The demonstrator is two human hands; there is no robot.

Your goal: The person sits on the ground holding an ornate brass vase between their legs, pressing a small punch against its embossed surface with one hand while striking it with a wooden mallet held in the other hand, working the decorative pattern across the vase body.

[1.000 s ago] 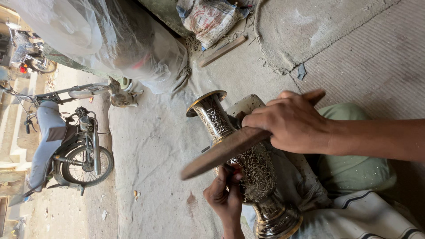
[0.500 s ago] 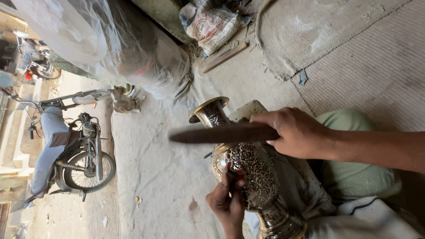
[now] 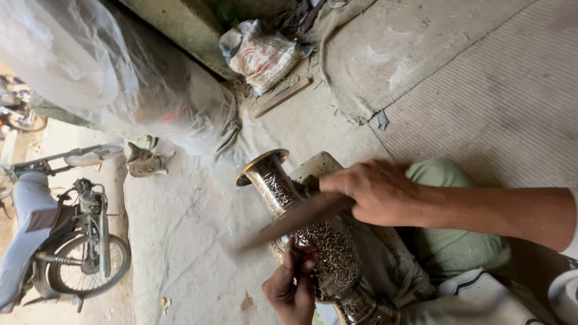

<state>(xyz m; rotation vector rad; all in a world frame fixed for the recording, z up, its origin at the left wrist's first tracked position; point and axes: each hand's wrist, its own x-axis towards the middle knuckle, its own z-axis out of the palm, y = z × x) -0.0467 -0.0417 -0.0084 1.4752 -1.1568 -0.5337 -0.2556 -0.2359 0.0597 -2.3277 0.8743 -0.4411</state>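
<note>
Engraved glossy metal vase, matt wooden stick, rough concrete floor

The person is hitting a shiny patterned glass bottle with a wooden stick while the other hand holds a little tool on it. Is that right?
Not quite. It is not a glass bottle but an engraved metal vase lying across the lap, as the head view shows. The rest holds: the right hand swings a blurred wooden stick, and the left hand presses a small tool against the vase.
</note>
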